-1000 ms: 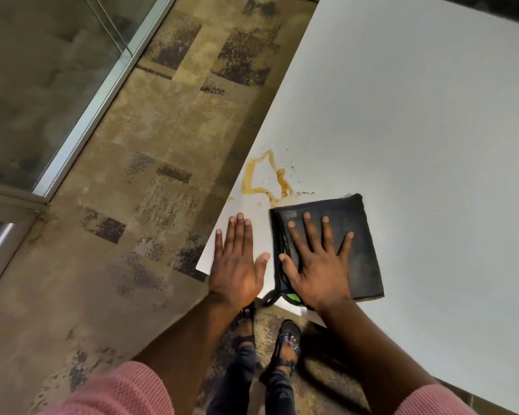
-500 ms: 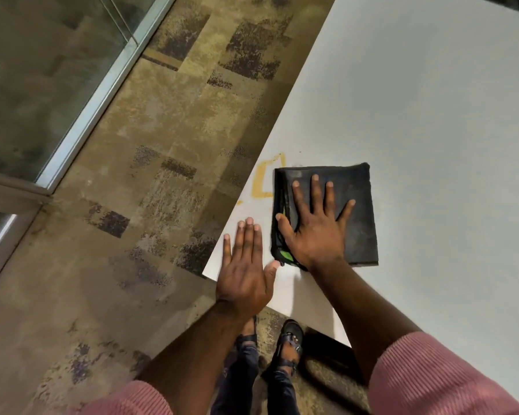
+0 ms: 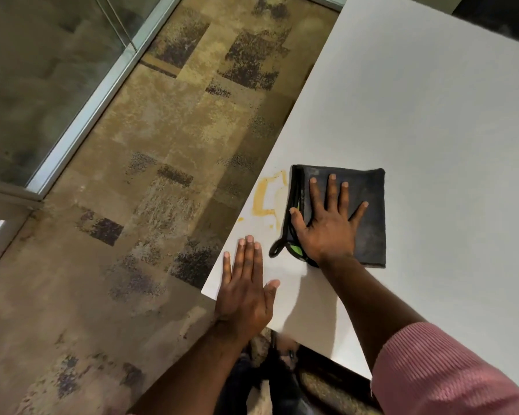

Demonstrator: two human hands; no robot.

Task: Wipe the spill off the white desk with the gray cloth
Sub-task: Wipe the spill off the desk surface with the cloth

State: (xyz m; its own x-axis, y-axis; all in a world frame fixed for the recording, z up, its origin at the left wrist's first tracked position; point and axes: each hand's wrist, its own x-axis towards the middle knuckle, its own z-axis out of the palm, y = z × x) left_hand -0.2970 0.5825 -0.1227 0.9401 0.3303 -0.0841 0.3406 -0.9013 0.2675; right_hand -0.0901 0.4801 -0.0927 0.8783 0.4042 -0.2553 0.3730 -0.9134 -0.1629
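Note:
The folded gray cloth (image 3: 369, 223) lies on the white desk (image 3: 432, 115) close to its near left corner. My right hand (image 3: 327, 226) presses flat on the cloth with the fingers spread, holding it down. A black loop and a green tag stick out at the cloth's near left corner. Just left of the cloth, a yellow-brown spill (image 3: 265, 196) shows as a ragged outline near the desk's left edge. Part of the spill may be hidden under the cloth. My left hand (image 3: 244, 292) rests flat on the desk's corner, holding nothing.
The desk's left edge drops to a patterned brown carpet (image 3: 147, 175). A glass partition with a metal frame (image 3: 102, 94) runs along the far left. My legs and feet (image 3: 282, 369) stand below the desk's near edge.
My right hand has slid the cloth away from me, over the right part of the spill. The drips at the spill's right side no longer show. My left hand has stayed at the corner.

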